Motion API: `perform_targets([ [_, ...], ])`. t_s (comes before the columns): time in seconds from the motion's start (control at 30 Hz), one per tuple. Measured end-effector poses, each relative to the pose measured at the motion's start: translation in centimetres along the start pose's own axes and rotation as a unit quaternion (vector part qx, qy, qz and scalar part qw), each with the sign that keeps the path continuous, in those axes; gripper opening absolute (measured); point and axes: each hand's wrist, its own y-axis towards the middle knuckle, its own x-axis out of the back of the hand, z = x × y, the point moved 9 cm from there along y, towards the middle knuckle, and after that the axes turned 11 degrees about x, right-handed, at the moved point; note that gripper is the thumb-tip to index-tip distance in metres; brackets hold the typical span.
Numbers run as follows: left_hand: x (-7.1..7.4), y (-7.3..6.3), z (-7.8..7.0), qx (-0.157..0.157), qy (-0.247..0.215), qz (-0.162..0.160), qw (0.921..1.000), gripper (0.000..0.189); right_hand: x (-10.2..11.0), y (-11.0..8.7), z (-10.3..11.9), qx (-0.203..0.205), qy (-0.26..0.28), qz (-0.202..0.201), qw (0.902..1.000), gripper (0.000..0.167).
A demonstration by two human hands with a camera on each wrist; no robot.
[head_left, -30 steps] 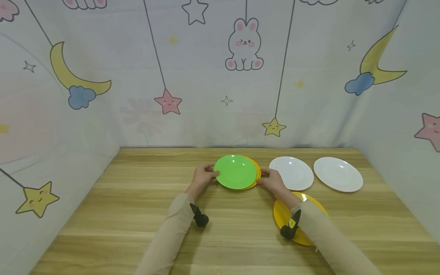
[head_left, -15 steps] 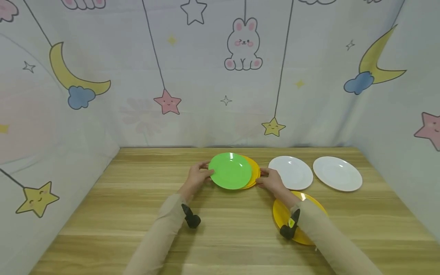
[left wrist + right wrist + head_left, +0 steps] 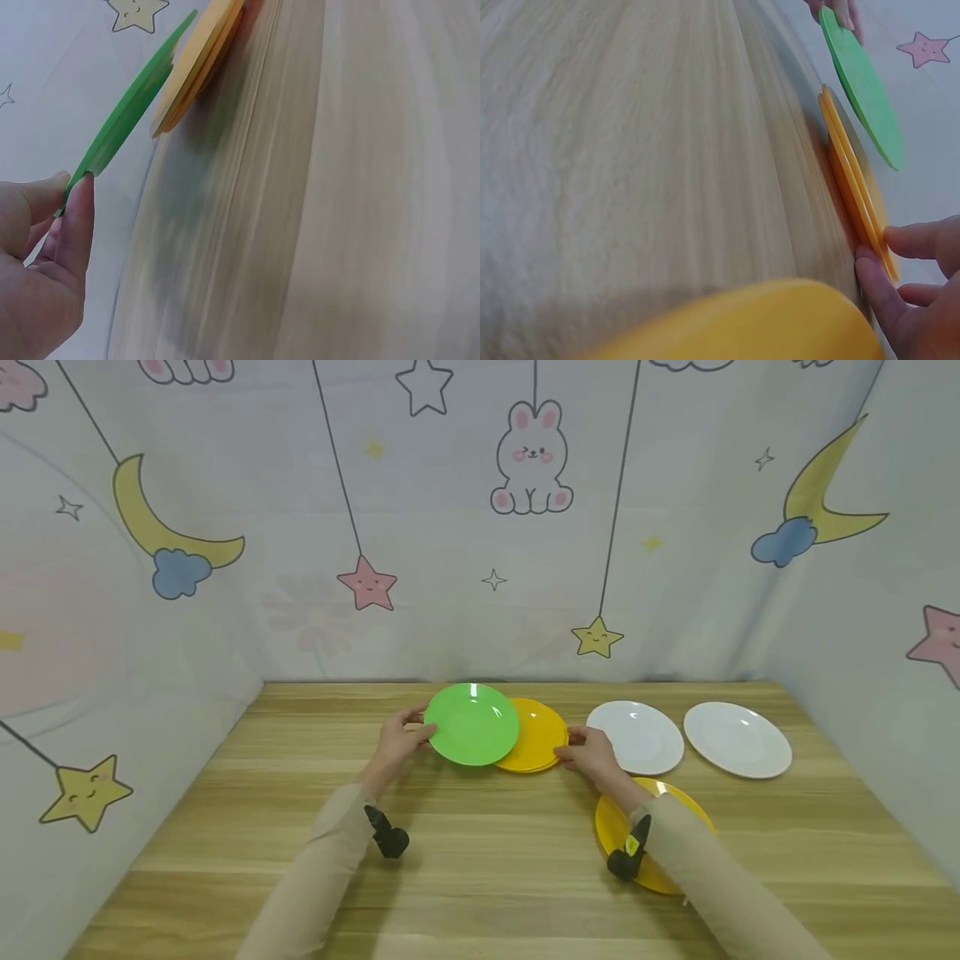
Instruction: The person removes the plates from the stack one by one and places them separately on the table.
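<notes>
My left hand [image 3: 397, 745] pinches the left rim of a green plate [image 3: 471, 724] between thumb and fingers. In the left wrist view the green plate [image 3: 131, 105] is raised clear of a small stack of yellow-orange plates [image 3: 196, 67]. Seen from the head, it overlaps the left side of those stacked plates [image 3: 538, 737]. My right hand [image 3: 596, 757] holds the stack by its right rim. The right wrist view has the thumb on one side of the stacked plates [image 3: 851, 172] and a finger on the other.
A larger yellow plate [image 3: 613, 827] lies under my right forearm, partly hidden by it. Two white plates rest at the back right, one [image 3: 637, 739] beside my right hand and the other [image 3: 738, 741] further right. A patterned cloth [image 3: 435, 635] hangs behind the wooden table [image 3: 480, 877].
My left hand has moved left and slightly up with the green plate, uncovering most of the yellow-orange stack. My right hand has stayed at the stack's rim.
</notes>
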Motion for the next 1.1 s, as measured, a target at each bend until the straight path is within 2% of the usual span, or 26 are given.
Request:
perform_targets([
  [0.2,2.1,-0.4,0.2,-0.005,0.007,-0.016,0.9998,0.049,0.0,-0.1,0.2,0.002,-0.008,-0.011,0.9999,0.054],
  [0.53,5.3,-0.5,1.3,-0.010,0.015,-0.041,0.9990,0.050,0.2,-0.1,0.2,0.001,-0.012,-0.028,0.9995,0.051],
  [0.63,6.0,-0.6,1.7,-0.010,0.020,-0.039,0.9990,0.050,0.2,-0.1,0.2,0.002,-0.010,-0.027,0.9996,0.050],
  [0.87,7.1,-0.7,2.3,-0.011,0.032,-0.035,0.9988,0.050,0.3,-0.2,0.2,-0.001,-0.009,-0.026,0.9996,0.049],
  [1.1,7.6,-0.3,3.3,0.012,0.018,-0.041,0.9989,0.049,0.3,-0.2,0.2,-0.006,-0.006,-0.023,0.9997,0.048],
])
